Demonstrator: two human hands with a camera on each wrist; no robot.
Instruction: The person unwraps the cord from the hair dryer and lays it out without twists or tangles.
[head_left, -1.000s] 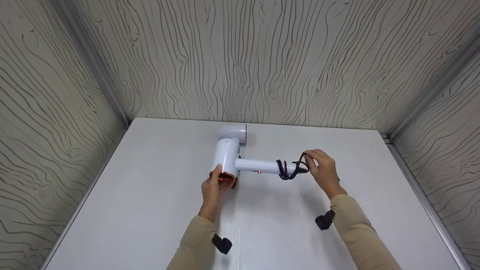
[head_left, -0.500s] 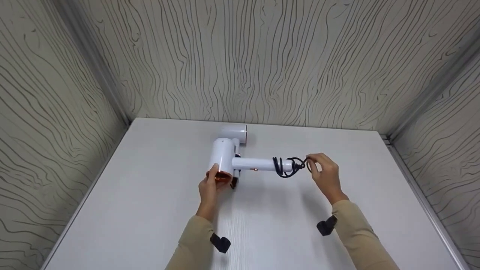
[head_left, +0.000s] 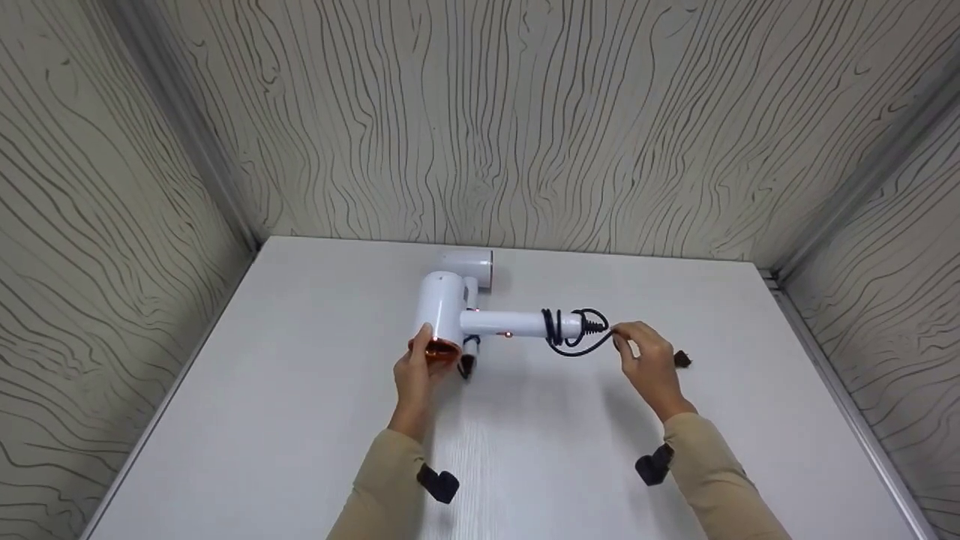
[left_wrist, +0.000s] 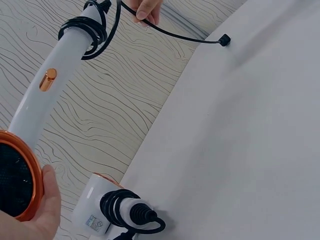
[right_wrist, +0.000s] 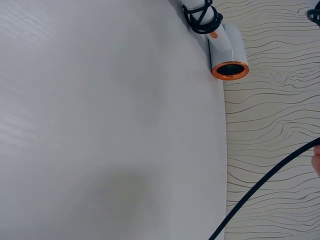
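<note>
My left hand (head_left: 412, 382) grips the barrel of a white hair dryer (head_left: 439, 304) near its copper-coloured rim, with the dryer raised above the table. Its handle points right, and a black cord (head_left: 553, 327) is wound round the handle's end. Between thumb and fingers, my right hand (head_left: 651, 367) pinches that cord just past the handle. The cord's free end runs on to a black plug (left_wrist: 224, 40), seen hanging beyond the right hand in the left wrist view. In the right wrist view only a fingertip (right_wrist: 316, 161) shows, beside the cord.
A second white hair dryer (head_left: 471, 268) lies at the table's back edge, partly behind the held one. Its own black cord (left_wrist: 116, 205) is wound round its handle. The white table (head_left: 315, 375) is bounded by wood-patterned walls (head_left: 480, 120) at the back and sides.
The held dryer has shifted slightly left and up. My right hand has moved a little right and down with the cord, whose loop now hangs wider. The plug has come clear beside the right hand.
</note>
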